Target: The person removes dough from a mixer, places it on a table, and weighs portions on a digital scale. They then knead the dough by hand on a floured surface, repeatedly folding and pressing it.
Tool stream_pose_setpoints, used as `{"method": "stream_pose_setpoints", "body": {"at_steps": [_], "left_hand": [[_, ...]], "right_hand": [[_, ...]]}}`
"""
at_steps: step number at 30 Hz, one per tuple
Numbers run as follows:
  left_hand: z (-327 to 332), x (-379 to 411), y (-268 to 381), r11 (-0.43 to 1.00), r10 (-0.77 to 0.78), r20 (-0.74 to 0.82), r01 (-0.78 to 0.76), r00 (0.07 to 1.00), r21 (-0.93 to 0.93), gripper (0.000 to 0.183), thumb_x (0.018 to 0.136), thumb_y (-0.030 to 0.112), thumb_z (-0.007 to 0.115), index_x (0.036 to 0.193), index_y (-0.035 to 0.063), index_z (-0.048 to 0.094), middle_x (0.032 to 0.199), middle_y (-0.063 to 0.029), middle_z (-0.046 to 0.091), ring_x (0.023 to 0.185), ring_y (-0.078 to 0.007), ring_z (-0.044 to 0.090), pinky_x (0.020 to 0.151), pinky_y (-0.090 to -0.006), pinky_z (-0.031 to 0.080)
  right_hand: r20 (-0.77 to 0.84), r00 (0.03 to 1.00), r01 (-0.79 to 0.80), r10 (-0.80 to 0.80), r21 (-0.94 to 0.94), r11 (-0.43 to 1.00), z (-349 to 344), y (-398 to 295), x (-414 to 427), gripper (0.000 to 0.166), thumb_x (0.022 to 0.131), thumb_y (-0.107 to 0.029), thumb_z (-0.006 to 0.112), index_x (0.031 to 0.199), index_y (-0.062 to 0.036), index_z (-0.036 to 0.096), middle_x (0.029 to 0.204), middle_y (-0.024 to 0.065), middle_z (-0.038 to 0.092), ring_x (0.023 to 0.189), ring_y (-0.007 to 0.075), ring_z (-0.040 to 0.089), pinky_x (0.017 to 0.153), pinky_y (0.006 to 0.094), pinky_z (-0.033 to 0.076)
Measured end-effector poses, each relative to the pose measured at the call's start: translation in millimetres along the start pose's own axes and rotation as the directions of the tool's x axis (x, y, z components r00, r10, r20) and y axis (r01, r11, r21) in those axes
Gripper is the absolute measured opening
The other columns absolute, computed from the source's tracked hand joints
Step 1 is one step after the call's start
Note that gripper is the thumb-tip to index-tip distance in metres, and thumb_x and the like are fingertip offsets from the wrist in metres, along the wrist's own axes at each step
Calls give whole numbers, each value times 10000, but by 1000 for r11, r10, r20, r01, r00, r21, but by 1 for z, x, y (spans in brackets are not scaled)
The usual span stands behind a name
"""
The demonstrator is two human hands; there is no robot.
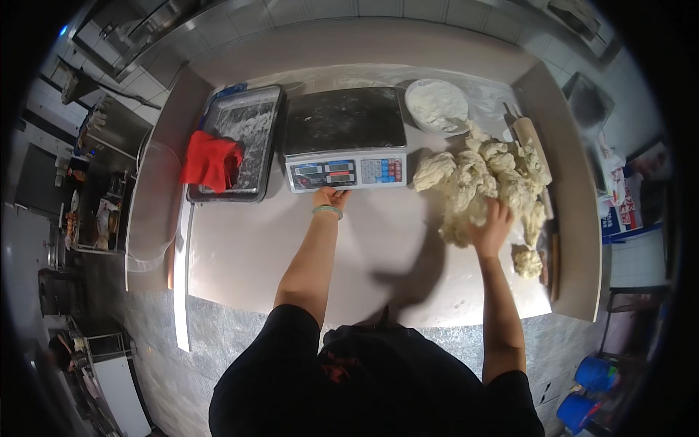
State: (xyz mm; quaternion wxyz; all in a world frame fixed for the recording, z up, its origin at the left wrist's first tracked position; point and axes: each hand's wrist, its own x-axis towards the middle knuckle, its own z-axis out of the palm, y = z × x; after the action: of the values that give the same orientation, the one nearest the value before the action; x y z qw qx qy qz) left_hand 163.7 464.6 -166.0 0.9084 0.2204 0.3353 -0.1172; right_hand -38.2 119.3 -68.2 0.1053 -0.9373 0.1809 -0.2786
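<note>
My left hand [332, 200], with a green bangle at its wrist, touches the front lower edge of a digital scale [345, 131]; whether its fingers grip the edge is not plain. The scale's dark platform carries only specks of flour. On the right, my right hand [491, 226] rests with its fingers on the near side of a large heap of lumpy dough [472, 175]; its fingertips are partly hidden, so a grip cannot be told. A small separate lump of dough [528, 264] lies to the right of that hand. Behind the heap stands a bowl of flour [437, 105].
A floured black tray [240, 125] with a red cloth [210, 161] over its left side stands left of the scale. A rolling pin [531, 142] lies along the right board of the worktable [246, 246]. Raised boards edge the table's back and sides.
</note>
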Motion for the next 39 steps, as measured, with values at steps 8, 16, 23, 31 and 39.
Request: {"method": "stream_pose_setpoints", "body": {"at_steps": [8,16,23,31,39], "left_hand": [[-85,-22,32,994,2,7,-3,1000,107,266,811,-47,448,1073,-31,490,1014,-148,570,994,-335,570,913,-524,509],[-128,-91,-2,-470,585,696,-525,417,710,498,751,-28,538,1224,127,538,1278,-116,539,1181,-288,510,957,-443,401],[-124,-104,-12,-645,433,687,-332,584,689,493,792,93,565,1278,160,513,1402,-17,459,1314,-274,397,1005,-450,342],[-123,-102,-11,-636,441,692,-345,572,691,458,808,69,551,1259,151,528,1390,-29,471,1300,-289,405,1002,-455,344],[-122,-104,-11,-629,443,689,-350,574,695,492,786,52,575,1262,164,526,1390,-26,471,1303,-288,406,1012,-462,334]], "right_hand": [[270,951,-84,153,-250,965,-27,-40,17,709,726,-235,797,1354,-207,468,1394,115,455,1327,399,346,1040,552,347],[259,838,368,-481,383,847,39,-149,-56,497,684,66,562,1166,-50,596,1394,131,496,1084,310,530,939,405,436],[322,815,404,-481,279,871,98,-187,-43,438,700,6,568,1130,-57,621,1452,150,428,1154,300,512,896,407,437],[401,810,378,-429,203,903,109,-192,-41,432,718,-18,566,1142,-81,622,1497,118,374,1218,295,480,929,429,424],[288,869,296,-402,350,889,30,-163,-41,546,747,-19,617,1285,-87,550,1472,146,396,1290,382,400,1057,475,326]]}}
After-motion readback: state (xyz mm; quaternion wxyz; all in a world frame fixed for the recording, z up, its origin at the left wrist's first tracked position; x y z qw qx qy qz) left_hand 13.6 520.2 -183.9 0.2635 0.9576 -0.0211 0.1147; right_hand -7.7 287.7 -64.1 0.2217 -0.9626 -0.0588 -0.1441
